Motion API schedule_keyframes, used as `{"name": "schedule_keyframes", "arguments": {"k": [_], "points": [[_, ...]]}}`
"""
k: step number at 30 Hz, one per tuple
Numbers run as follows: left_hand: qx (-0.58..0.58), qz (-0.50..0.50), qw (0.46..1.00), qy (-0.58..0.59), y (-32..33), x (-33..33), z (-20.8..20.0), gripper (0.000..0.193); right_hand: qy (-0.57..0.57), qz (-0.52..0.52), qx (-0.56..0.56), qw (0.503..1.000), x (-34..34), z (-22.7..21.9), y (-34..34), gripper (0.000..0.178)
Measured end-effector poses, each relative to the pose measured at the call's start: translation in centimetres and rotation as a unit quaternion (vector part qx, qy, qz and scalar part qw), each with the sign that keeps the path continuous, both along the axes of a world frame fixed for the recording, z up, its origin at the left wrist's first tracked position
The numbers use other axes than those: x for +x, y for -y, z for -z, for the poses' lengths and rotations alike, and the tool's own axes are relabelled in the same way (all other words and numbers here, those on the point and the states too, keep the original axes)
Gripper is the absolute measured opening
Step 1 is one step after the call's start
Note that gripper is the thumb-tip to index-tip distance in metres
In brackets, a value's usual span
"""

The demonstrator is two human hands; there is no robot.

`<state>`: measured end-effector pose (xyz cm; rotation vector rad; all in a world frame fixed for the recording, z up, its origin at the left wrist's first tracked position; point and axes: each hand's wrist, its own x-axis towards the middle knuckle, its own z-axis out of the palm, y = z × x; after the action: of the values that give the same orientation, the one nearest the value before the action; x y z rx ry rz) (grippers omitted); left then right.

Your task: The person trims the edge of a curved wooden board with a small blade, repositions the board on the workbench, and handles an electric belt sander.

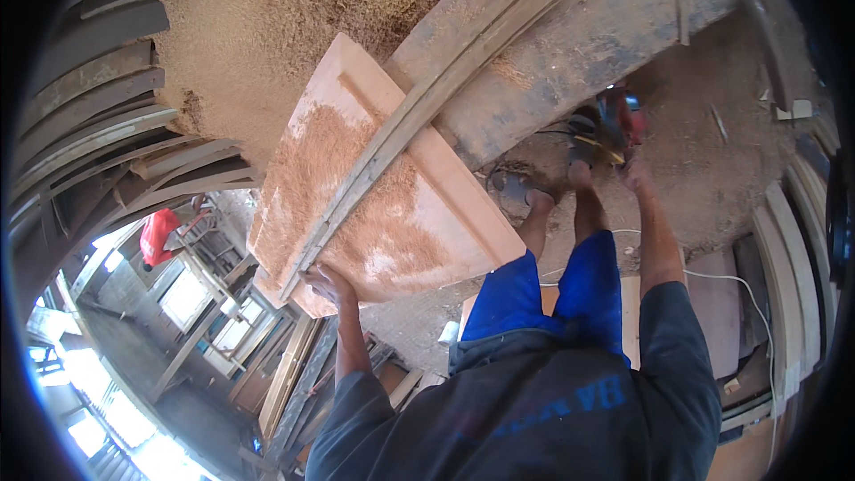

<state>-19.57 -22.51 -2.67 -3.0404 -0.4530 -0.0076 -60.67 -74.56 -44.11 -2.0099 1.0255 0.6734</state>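
A pale reddish wooden panel [427, 200], dusted with shavings over its middle, lies tilted in front of me. Across it runs a long, narrow wooden batten [383, 156], its far end over a broad, worn plank [552, 62]. At the batten's near left end, my left hand [331, 287] grips it by the panel's lower left edge. Low on my right, beside my feet, my right hand [636, 175] is closed on a red and dark power tool [626, 118]. Distance blurs the tool's details, and its exact kind cannot be made out.
Sawdust [267, 27] is heaped beyond the panel. Stacked curved boards [116, 116] line the left, and more boards [793, 276] stand at the right. A white cord [744, 281] trails past my right arm. Far left is a person in red [160, 236].
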Motion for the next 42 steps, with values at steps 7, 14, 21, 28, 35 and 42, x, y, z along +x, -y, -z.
{"name": "schedule_keyframes", "arguments": {"k": [7, 14, 21, 28, 35, 42], "points": [[-0.075, -0.013, 0.997, 0.030, -4.2, -0.1, 1.6, 0.085, -0.038, 0.060, -0.055, 0.996, -3.3, 10.6, -2.3, 0.087], [-0.054, 0.034, 0.997, 0.051, -2.1, -0.4, 0.5, 0.078, -0.031, 0.098, -0.069, 0.992, -0.4, 14.4, -1.4, 0.087], [-0.095, -0.008, 0.994, 0.043, -1.6, -0.6, -0.3, 0.084, -0.040, 0.119, -0.051, 0.991, 0.4, 16.1, 0.1, 0.084], [0.003, 0.031, 0.997, 0.065, -3.4, -0.8, -0.2, 0.083, 0.027, 0.142, -0.004, 0.989, 3.9, 9.8, 1.9, 0.081], [-0.009, -0.010, 1.000, 0.012, -0.3, -0.7, -0.4, 0.090, 0.101, 0.133, 0.072, 0.983, 8.9, -7.6, 0.3, 0.078], [-0.001, -0.036, 0.999, -0.011, 0.9, -0.3, 0.4, 0.093, 0.041, -0.051, 0.037, 0.997, 10.7, -19.2, -6.4, 0.056]]}}
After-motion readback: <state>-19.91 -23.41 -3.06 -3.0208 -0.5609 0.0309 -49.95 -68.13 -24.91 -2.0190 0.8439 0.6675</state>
